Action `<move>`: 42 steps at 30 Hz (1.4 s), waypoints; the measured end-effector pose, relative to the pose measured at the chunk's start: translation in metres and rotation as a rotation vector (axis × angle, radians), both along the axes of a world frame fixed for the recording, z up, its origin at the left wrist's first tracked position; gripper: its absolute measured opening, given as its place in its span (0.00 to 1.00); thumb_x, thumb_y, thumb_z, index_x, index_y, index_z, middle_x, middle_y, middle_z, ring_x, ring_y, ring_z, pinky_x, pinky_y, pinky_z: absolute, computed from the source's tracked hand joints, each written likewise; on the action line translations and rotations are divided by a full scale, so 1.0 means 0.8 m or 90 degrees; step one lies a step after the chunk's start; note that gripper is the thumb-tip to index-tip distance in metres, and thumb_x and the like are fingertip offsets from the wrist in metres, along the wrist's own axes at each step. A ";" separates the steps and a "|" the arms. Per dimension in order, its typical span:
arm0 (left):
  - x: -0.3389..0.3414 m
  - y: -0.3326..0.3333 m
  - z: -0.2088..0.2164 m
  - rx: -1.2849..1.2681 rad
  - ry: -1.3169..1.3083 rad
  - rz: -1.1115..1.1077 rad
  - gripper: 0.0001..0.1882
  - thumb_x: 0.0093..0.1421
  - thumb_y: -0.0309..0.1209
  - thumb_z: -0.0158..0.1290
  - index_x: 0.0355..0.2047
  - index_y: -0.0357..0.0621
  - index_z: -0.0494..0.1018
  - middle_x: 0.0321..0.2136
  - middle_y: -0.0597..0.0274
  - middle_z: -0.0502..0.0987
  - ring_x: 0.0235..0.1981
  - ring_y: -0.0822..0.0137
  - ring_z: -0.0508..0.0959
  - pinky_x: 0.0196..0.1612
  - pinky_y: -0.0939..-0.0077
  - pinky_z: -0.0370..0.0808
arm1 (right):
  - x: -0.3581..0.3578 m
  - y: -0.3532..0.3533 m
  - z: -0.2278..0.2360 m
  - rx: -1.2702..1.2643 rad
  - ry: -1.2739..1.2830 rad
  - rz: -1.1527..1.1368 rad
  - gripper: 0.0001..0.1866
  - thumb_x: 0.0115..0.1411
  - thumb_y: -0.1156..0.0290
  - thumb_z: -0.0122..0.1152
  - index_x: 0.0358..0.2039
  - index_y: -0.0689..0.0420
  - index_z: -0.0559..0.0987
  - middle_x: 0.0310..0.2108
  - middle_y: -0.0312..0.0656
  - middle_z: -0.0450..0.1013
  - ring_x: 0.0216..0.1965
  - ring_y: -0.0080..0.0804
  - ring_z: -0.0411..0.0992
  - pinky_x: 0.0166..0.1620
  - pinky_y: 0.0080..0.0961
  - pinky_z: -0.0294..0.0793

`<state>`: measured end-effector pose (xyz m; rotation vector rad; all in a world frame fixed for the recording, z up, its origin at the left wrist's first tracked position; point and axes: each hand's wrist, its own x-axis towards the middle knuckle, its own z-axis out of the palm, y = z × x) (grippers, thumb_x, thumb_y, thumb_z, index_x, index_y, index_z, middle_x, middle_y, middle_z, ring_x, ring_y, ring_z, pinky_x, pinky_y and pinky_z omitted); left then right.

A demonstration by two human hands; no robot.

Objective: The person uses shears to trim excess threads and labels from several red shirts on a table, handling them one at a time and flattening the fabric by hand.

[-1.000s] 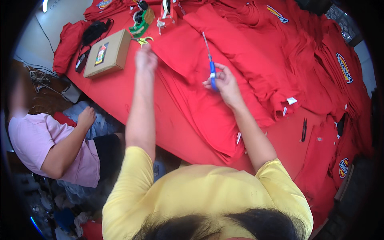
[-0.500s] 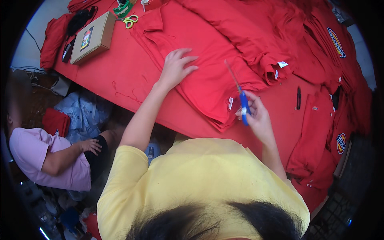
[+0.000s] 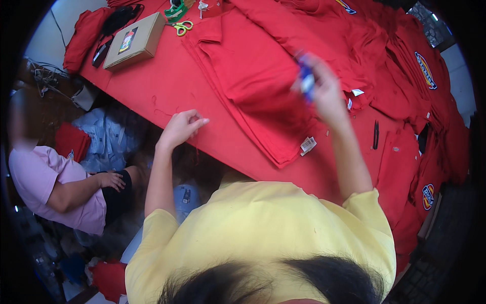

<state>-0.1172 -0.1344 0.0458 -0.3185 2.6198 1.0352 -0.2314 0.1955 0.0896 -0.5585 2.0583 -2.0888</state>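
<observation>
My right hand (image 3: 328, 93) is raised over the stack of red garments, blurred by motion, and closed round a blue-handled tool (image 3: 307, 78). The tool's thin blade hardly shows through the blur. Beneath it lie layered folded red garments (image 3: 253, 76), with a white label (image 3: 308, 146) sticking out at the near corner. My left hand (image 3: 180, 129) is at the table's front edge, left of the stack and apart from it. Its fingers are curled and pressed together; whatever they hold, if anything, is too small to make out.
A cardboard box (image 3: 134, 43) and yellow-handled scissors (image 3: 183, 28) lie at the far left of the red-covered table (image 3: 174, 83). Black snips (image 3: 376, 134) lie at the right, beside more red garments (image 3: 392, 177). A person in a pink shirt (image 3: 61, 190) sits at the left.
My left hand has moved off the garments, back and left to the table edge, its fingers now curled. My right hand has swung forward with the blue tool, uncovering the near label.
</observation>
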 end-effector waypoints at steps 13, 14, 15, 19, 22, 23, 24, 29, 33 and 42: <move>0.000 0.150 -0.101 -0.175 0.490 0.063 0.17 0.53 0.45 0.59 0.23 0.45 0.70 0.28 0.61 0.68 0.35 0.59 0.69 0.40 0.65 0.62 | 0.032 0.301 -0.178 0.237 0.095 -0.608 0.26 0.56 0.81 0.58 0.56 0.64 0.65 0.38 0.40 0.68 0.36 0.24 0.68 0.38 0.21 0.70; -0.002 0.148 -0.105 -0.150 0.504 0.064 0.17 0.53 0.45 0.59 0.24 0.46 0.70 0.27 0.61 0.68 0.35 0.60 0.69 0.39 0.65 0.62 | 0.041 0.289 -0.183 0.229 0.091 -0.598 0.26 0.56 0.81 0.58 0.56 0.64 0.65 0.38 0.41 0.68 0.36 0.24 0.68 0.39 0.21 0.70; -0.002 0.146 -0.109 -0.125 0.518 0.064 0.17 0.52 0.45 0.59 0.24 0.46 0.70 0.27 0.62 0.68 0.34 0.61 0.68 0.38 0.65 0.61 | 0.045 0.278 -0.183 0.203 0.090 -0.612 0.26 0.56 0.81 0.57 0.56 0.64 0.65 0.38 0.41 0.68 0.37 0.25 0.68 0.40 0.21 0.70; 0.005 0.144 -0.111 -0.142 0.501 0.086 0.17 0.54 0.46 0.57 0.24 0.46 0.70 0.27 0.63 0.68 0.34 0.62 0.68 0.40 0.66 0.60 | 0.061 0.214 -0.134 0.267 0.189 -0.699 0.26 0.57 0.82 0.54 0.57 0.64 0.64 0.38 0.42 0.68 0.37 0.27 0.68 0.42 0.24 0.69; 0.005 0.153 -0.106 -0.149 0.483 0.111 0.16 0.55 0.46 0.56 0.24 0.46 0.71 0.27 0.64 0.68 0.34 0.62 0.68 0.41 0.66 0.59 | 0.073 0.173 -0.093 0.277 0.303 -0.648 0.24 0.59 0.83 0.48 0.58 0.65 0.63 0.39 0.44 0.70 0.37 0.30 0.72 0.43 0.26 0.71; 0.005 0.155 -0.106 -0.141 0.487 0.116 0.16 0.55 0.46 0.56 0.25 0.46 0.72 0.27 0.64 0.68 0.33 0.62 0.69 0.42 0.66 0.59 | 0.074 0.154 -0.085 0.200 0.293 -0.575 0.24 0.60 0.83 0.48 0.58 0.65 0.62 0.40 0.45 0.70 0.37 0.31 0.72 0.43 0.26 0.71; 0.005 0.155 -0.107 -0.138 0.493 0.121 0.16 0.56 0.46 0.55 0.25 0.46 0.72 0.26 0.64 0.68 0.33 0.62 0.69 0.42 0.65 0.59 | 0.074 0.133 -0.080 0.120 0.281 -0.500 0.24 0.60 0.83 0.47 0.58 0.65 0.62 0.40 0.46 0.71 0.37 0.31 0.73 0.44 0.26 0.71; 0.010 0.151 -0.111 -0.032 0.563 0.133 0.12 0.57 0.41 0.55 0.26 0.46 0.72 0.26 0.63 0.67 0.30 0.65 0.69 0.38 0.67 0.62 | 0.109 0.026 -0.101 0.039 -0.004 -0.163 0.24 0.62 0.83 0.43 0.60 0.66 0.59 0.43 0.48 0.71 0.38 0.31 0.76 0.42 0.22 0.75; 0.013 0.165 -0.103 0.308 0.471 0.243 0.10 0.60 0.38 0.53 0.29 0.45 0.72 0.26 0.65 0.70 0.25 0.72 0.70 0.28 0.74 0.66 | 0.158 -0.005 -0.130 0.151 -0.033 -0.099 0.25 0.61 0.84 0.42 0.60 0.66 0.60 0.41 0.45 0.70 0.38 0.29 0.76 0.42 0.22 0.75; 0.021 0.192 -0.054 0.795 -0.032 0.151 0.14 0.61 0.33 0.54 0.43 0.37 0.71 0.41 0.60 0.77 0.41 0.73 0.76 0.42 0.76 0.74 | 0.176 0.033 -0.115 -0.025 -0.119 -0.134 0.23 0.63 0.81 0.43 0.59 0.68 0.57 0.39 0.46 0.68 0.39 0.38 0.76 0.43 0.29 0.77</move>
